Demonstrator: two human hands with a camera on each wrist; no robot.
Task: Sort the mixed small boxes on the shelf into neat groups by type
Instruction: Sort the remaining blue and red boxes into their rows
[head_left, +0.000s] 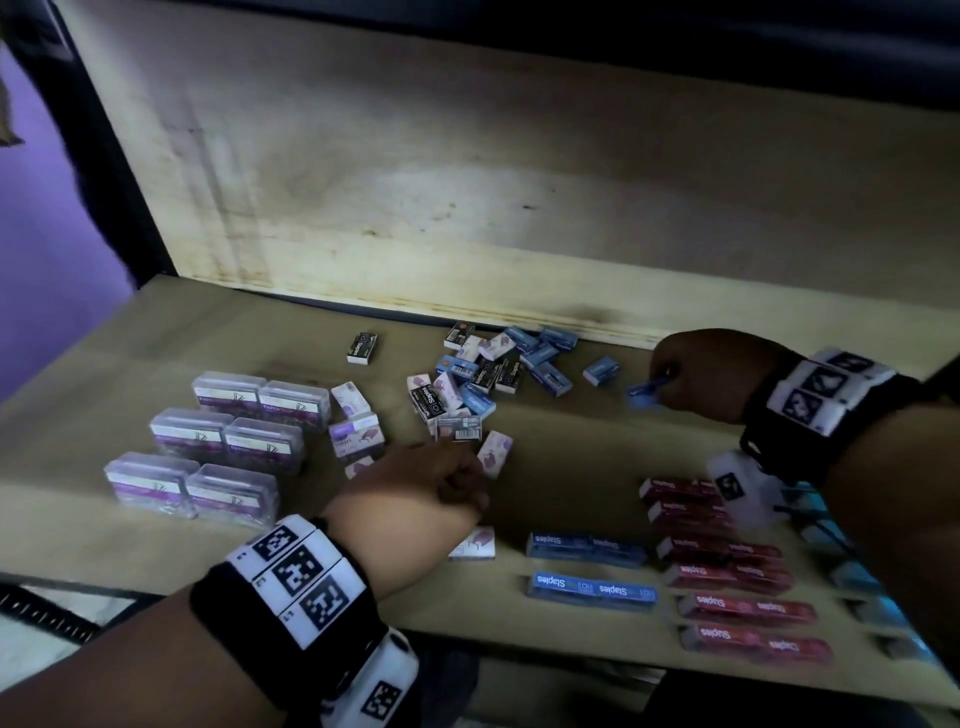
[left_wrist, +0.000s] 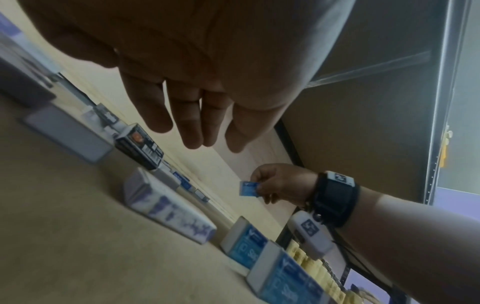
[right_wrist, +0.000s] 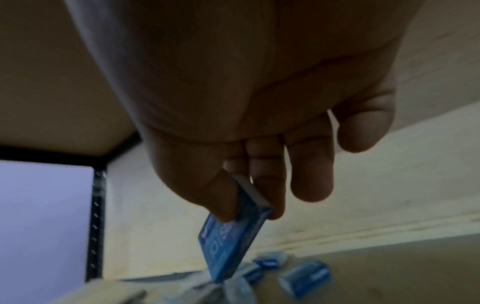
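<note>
A mixed pile of small blue, black and purple-white boxes (head_left: 478, 374) lies at the back middle of the wooden shelf (head_left: 571, 467). My right hand (head_left: 670, 382) hovers to the right of the pile and pinches a small blue staples box (head_left: 645, 388) between thumb and fingers; the same blue box (right_wrist: 231, 240) hangs from my right hand (right_wrist: 250, 215) above loose blue boxes. My left hand (head_left: 467, 486) hovers in front of the pile beside a purple-white box (head_left: 495, 453). Its fingers (left_wrist: 192, 131) are relaxed and hold nothing.
Clear plastic cases with purple labels (head_left: 228, 441) stand in rows at the left, with stacked purple-white boxes (head_left: 356, 431) beside them. Blue staples boxes (head_left: 587, 548) and red staples boxes (head_left: 727, 571) lie in rows at front right. One black box (head_left: 362, 347) lies alone at the back.
</note>
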